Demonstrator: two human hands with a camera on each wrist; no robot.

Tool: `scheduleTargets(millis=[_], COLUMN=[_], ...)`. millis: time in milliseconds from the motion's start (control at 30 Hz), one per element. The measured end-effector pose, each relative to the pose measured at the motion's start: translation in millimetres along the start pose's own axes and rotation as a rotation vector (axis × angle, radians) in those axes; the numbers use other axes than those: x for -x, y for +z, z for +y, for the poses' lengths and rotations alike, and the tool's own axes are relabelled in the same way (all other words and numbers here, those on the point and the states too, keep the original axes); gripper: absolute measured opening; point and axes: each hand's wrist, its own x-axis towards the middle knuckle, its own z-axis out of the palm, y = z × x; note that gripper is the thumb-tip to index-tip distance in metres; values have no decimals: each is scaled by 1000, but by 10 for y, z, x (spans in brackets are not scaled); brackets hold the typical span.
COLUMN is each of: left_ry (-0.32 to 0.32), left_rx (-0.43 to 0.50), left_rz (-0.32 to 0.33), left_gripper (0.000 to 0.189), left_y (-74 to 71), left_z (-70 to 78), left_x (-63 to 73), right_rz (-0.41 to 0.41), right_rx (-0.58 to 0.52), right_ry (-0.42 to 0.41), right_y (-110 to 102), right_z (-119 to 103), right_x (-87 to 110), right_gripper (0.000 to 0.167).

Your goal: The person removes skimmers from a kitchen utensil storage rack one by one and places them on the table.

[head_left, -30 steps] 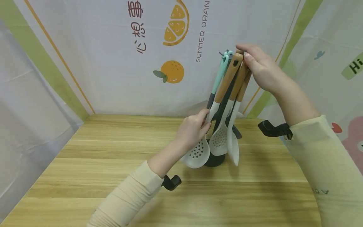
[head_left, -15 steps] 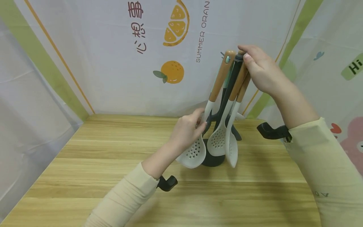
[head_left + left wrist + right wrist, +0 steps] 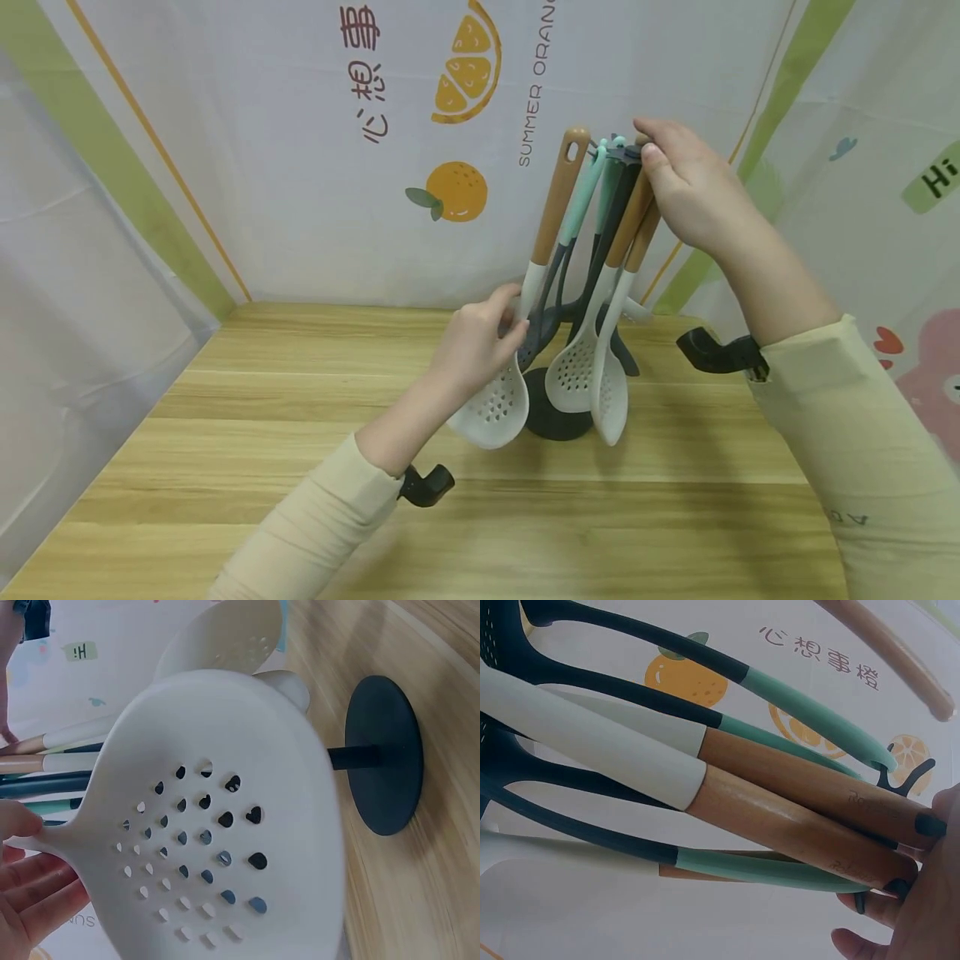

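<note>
My left hand pinches a white skimmer with a wooden handle and heart-shaped holes, low on its white neck. The skimmer hangs nearly upright, left of the dark utensil stand, its handle top off the hooks. Its broad perforated head fills much of the left wrist view. At the stand's top, my right hand grips the hook end, thumb in front and fingers behind. Beside that hand hang a white slotted turner and a white spoon, both wooden-handled. Mint-handled utensils hang behind.
The stand's round base rests on the wood-grain table, toward its back right. A white printed curtain rises right behind the table. Black wrist camera mounts sit on both sleeves.
My left hand has moved left with the skimmer, whose handle has swung away from the other handles, baring the mint ones and the stand's top. My right hand has stayed almost in place.
</note>
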Motion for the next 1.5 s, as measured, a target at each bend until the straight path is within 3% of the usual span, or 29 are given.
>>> scheduleTargets(millis=[600,1067,1500], left_ry=[-78,-306,-443], left_rx=[-6,46,82], left_rz=[-9,-59,-107], left_gripper=[28,32,33], left_y=[-121,-170,-128], left_z=[-200,-350,-505], left_x=[157,326,479], right_rz=[7,7,23], right_rx=[20,46,78], right_ry=[27,45,53], right_y=[-3,15,26], right_z=[-8,-66,-90], right_x=[15,7,20], right_gripper=[54,55,55])
